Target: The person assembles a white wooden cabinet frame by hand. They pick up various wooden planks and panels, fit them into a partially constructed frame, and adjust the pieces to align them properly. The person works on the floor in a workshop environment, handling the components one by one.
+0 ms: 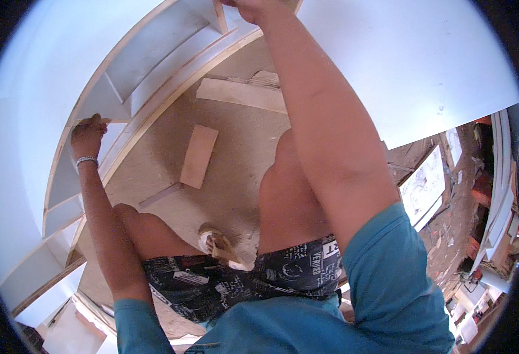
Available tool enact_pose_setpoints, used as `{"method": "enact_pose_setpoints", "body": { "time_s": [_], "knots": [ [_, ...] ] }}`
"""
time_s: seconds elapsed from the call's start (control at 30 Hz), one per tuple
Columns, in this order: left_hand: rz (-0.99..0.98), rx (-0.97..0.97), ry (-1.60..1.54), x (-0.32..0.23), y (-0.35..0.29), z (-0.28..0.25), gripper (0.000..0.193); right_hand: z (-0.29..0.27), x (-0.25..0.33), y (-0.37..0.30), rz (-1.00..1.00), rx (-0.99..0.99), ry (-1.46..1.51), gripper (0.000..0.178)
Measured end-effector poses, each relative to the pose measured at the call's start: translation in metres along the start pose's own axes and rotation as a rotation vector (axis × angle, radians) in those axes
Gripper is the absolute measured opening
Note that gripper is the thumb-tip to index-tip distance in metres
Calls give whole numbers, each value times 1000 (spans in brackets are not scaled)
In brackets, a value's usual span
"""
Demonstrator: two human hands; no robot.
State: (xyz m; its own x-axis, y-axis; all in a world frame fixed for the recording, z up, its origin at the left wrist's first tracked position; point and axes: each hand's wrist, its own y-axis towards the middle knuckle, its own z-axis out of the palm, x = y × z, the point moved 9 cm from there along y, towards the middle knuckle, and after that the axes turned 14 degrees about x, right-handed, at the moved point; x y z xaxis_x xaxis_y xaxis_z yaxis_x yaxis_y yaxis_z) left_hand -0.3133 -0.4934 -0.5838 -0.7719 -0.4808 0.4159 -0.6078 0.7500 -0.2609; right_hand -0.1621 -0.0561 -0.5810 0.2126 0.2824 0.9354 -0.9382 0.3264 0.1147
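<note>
A long white cabinet frame (153, 109) with pale raw edges and several open compartments stretches from the lower left to the top. My left hand (88, 138), a bracelet at its wrist, is closed on the edge of one of its dividers. At the upper rim, my right hand (256, 9) is partly cut off; its fingers look curled at the frame, next to another divider (220, 16). What lies under those fingers is hidden.
On the dusty floor lie a brown wooden block (199, 156), pale board offcuts (241, 94) and a thin strip (160, 196). Between my knees is a roll of tape (209, 241). A large white panel (413, 65) extends to the right; sheets (495, 194) lean beyond.
</note>
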Motion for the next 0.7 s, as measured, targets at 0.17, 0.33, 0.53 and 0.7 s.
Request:
{"method": "enact_pose_setpoints", "body": {
  "time_s": [0.17,0.33,0.53,0.7],
  "knots": [
    [-127,49,-121,24,-29,13,26,41,5,-14,249,52,-285,65],
    [-315,121,-544,14,-17,-6,44,13,-62,-11,425,64,-1093,45],
    [-270,151,-499,8,-16,-11,43,22,-139,-42,921,556,-1164,31],
    [-400,43,-615,23,-33,8,43,139,-145,-31,510,845,-1541,35]
  ]
}}
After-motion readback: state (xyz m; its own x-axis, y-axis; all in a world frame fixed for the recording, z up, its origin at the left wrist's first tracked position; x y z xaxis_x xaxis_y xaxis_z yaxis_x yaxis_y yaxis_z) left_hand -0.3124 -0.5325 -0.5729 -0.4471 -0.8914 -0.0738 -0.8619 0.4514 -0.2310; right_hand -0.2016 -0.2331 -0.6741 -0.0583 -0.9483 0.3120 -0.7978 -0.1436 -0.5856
